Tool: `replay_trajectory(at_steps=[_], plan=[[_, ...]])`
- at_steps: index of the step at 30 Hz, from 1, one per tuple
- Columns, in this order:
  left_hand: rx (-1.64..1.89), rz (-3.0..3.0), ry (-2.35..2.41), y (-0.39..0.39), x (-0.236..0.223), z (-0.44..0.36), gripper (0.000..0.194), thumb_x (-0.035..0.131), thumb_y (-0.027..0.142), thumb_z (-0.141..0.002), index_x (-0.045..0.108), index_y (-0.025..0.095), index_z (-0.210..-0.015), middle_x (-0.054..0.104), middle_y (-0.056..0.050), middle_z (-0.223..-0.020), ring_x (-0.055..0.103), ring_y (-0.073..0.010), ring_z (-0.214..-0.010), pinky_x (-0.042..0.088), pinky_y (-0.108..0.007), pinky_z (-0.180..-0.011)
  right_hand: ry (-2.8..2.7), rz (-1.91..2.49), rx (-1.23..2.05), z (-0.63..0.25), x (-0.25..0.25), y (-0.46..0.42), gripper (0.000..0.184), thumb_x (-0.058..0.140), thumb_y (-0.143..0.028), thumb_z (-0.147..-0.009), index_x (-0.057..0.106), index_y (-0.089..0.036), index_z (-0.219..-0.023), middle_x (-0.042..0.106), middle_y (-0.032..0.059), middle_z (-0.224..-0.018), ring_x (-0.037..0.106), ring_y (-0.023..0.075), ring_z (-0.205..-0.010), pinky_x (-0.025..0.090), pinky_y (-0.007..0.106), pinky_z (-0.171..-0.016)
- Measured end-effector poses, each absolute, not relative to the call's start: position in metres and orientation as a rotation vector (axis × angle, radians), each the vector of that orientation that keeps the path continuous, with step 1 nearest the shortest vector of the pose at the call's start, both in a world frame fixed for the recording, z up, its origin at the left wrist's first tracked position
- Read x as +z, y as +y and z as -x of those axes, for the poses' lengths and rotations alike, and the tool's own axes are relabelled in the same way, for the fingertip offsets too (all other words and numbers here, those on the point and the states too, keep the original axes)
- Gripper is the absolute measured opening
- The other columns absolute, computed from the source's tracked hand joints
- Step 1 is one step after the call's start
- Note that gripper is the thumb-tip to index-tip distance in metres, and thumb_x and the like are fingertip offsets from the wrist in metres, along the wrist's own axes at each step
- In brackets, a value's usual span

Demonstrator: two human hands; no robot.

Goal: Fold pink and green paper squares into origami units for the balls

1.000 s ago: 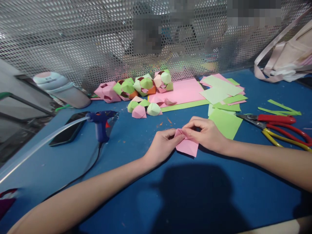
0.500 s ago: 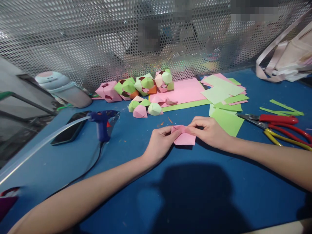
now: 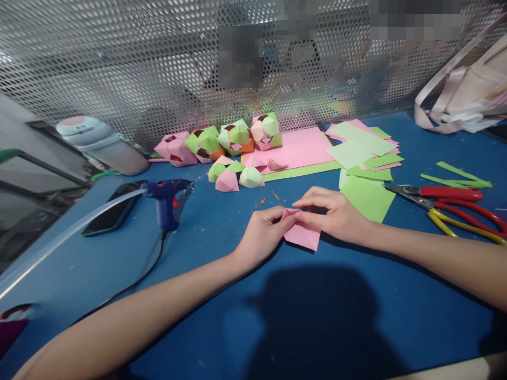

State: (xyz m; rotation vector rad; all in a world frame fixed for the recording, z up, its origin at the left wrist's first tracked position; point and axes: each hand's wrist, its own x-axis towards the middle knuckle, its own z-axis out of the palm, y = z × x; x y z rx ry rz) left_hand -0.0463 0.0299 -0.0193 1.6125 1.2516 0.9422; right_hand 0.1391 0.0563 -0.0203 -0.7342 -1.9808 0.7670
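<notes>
A small piece of pink paper (image 3: 304,235), creased along its upper edge, is held between my two hands just above the blue table (image 3: 214,316). My left hand (image 3: 262,235) pinches its upper left corner between thumb and fingers. My right hand (image 3: 335,215) is closed on the upper edge, thumb close to the left thumb; part of the fold is hidden under the fingers. Beyond the hands lie several small folded paper pieces (image 3: 227,181) in pink and green. Behind them stands a row of folded paper balls (image 3: 208,141).
To the left are a blue glue gun (image 3: 165,206) with a glue stick and cord, a phone (image 3: 113,209) and a bottle (image 3: 103,145). Paper sheets (image 3: 358,140) lie at the back right, near red-handled pliers (image 3: 451,193), yellow-handled scissors-like tool (image 3: 446,221) and green strips (image 3: 461,177). A perforated metal panel (image 3: 158,68) rises behind.
The pink paper has turned, its lower right corner now hanging lower. My right hand has shifted slightly left, its fingertips nearer the left hand's.
</notes>
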Motion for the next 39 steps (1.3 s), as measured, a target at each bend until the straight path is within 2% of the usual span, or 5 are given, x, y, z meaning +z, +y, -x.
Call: replay_trajectory(at_steps=[11,19,26,30,39], plan=[[0.925,-1.816,1.173,0.0271,-0.0187,0.0443,0.032,0.058,0.033,-0.085,0.059,0.015,-0.059,0.056,0.000,-0.067,0.048,-0.0113,-0.065,0.038,-0.022,-0.060,-1.980,0.664,0.702,-0.1338,-0.0174,0.0514,0.011,0.059,-0.017,-0.085,0.067,-0.017,-0.078,0.060,0.0022,-0.075,0.057,0.0125,-0.071,0.047,0.027,-0.066],[0.947,-1.855,1.190,0.0263,-0.0197,0.0436,0.029,0.056,0.025,-0.085,0.061,0.015,-0.058,0.056,0.001,-0.064,0.049,-0.0109,-0.064,0.040,-0.022,-0.060,-2.010,0.617,0.640,-0.1304,-0.0182,0.0503,0.013,0.055,-0.018,-0.088,0.066,-0.017,-0.080,0.060,0.0029,-0.077,0.057,0.0132,-0.074,0.047,0.027,-0.068],[1.127,-1.677,1.275,0.0278,-0.0138,0.0446,0.017,0.061,0.028,-0.083,0.072,0.018,-0.075,0.066,-0.004,-0.086,0.058,-0.0163,-0.085,0.045,-0.027,-0.077,-2.002,0.802,0.612,-0.1331,-0.0185,0.0529,0.015,0.062,-0.027,-0.084,0.065,-0.016,-0.095,0.063,0.0046,-0.087,0.058,0.0148,-0.079,0.046,0.029,-0.071],[1.142,-1.633,1.315,0.0296,-0.0155,0.0463,0.020,0.061,0.033,-0.083,0.074,0.019,-0.086,0.065,-0.004,-0.084,0.058,-0.0161,-0.081,0.045,-0.027,-0.074,-1.976,0.882,0.654,-0.1352,-0.0208,0.0555,0.020,0.056,-0.026,-0.089,0.066,-0.016,-0.075,0.062,0.0013,-0.071,0.056,0.0119,-0.067,0.043,0.026,-0.064],[1.100,-1.671,1.382,0.0298,-0.0176,0.0465,0.014,0.065,0.029,-0.077,0.069,0.016,-0.082,0.068,-0.002,-0.077,0.058,-0.0143,-0.071,0.044,-0.024,-0.066,-2.111,0.751,0.500,-0.1386,-0.0189,0.0595,0.016,0.058,-0.023,-0.087,0.069,-0.017,-0.079,0.063,0.0033,-0.073,0.057,0.0134,-0.069,0.044,0.027,-0.065]])
